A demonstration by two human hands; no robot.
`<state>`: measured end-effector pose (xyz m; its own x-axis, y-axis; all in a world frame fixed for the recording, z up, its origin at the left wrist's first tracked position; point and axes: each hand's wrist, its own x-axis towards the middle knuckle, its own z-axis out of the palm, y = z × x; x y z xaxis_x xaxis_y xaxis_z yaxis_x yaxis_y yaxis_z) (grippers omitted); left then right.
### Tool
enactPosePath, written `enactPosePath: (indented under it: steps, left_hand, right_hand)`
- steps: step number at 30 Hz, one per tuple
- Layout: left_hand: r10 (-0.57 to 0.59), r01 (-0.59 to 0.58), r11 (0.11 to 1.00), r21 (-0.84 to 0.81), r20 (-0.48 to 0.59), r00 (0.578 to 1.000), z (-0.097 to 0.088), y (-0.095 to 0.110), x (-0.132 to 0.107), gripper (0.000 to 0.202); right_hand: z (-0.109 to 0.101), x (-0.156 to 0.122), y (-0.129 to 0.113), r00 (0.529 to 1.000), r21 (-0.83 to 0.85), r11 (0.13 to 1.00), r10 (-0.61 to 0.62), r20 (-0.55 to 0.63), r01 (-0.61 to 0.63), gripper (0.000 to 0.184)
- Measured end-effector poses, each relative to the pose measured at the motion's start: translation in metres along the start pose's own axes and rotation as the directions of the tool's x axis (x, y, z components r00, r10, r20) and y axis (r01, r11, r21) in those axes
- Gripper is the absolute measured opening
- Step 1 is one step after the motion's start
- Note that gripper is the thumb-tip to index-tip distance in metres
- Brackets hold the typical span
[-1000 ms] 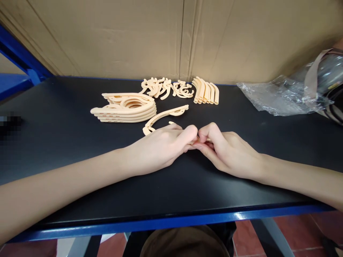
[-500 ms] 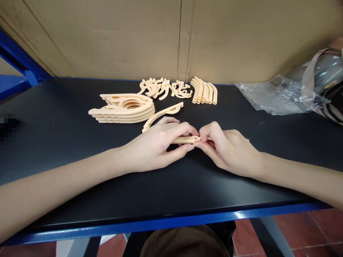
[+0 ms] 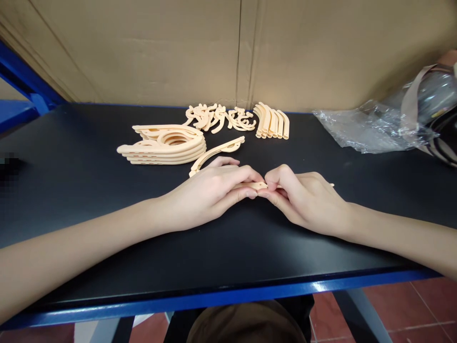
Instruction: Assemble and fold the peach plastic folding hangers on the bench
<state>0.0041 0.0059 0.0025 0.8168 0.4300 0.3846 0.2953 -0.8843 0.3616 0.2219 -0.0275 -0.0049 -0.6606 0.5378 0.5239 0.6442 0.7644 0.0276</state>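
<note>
My left hand (image 3: 214, 195) is closed around a cream plastic hanger arm (image 3: 257, 186), thumb in front and fingers behind. A small hole shows near the end of the arm. Fingertips of my right hand (image 3: 309, 200) pinch at that same end, touching the left thumb and forefinger. A thin cream tip (image 3: 332, 185) pokes out past the right knuckles; whether it belongs to the same piece is hidden by the hand. Just behind my left fingers lies a curved cream hanger piece (image 3: 217, 151) on the black tabletop (image 3: 200, 267).
A stack of cream hanger pieces (image 3: 164, 150) lies at the left. Farther back are a loose pile of cream hooks (image 3: 203, 116) and a row of curved tubes (image 3: 273, 123). Clear plastic wrap (image 3: 371, 128) covers the right rear. A blue rail (image 3: 228, 296) edges the front.
Both hands stay nearly in place. The hanger arm has turned slightly, so its hole looks narrower, and my left thumb has shifted a little back. More of the tip beyond my right hand shows.
</note>
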Motion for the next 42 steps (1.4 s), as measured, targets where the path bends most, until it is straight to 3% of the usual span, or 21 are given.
enactPosePath:
  steps: [8, 21, 42]
  left_hand:
    - [-0.046, 0.045, 0.999, -0.027, -0.046, 0.998, -0.0004, -0.0017, 0.0000, 0.028]
    - [-0.111, 0.108, 0.982, -0.155, -0.008, 0.994, -0.0013, -0.0026, -0.0012, 0.022]
    - [-0.075, 0.087, 0.974, -0.208, 0.064, 0.995, -0.0050, -0.0004, -0.0001, 0.014]
  right_hand:
    - [-0.0007, -0.0027, 0.0013, 0.999, -0.080, 0.996, -0.026, -0.027, 0.024, 0.022]
    - [-0.0023, -0.0044, 0.0055, 0.993, -0.101, 0.990, -0.101, -0.054, 0.095, 0.022]
    - [-0.0046, -0.0079, 0.0074, 0.983, -0.084, 0.983, -0.169, -0.076, 0.163, 0.023]
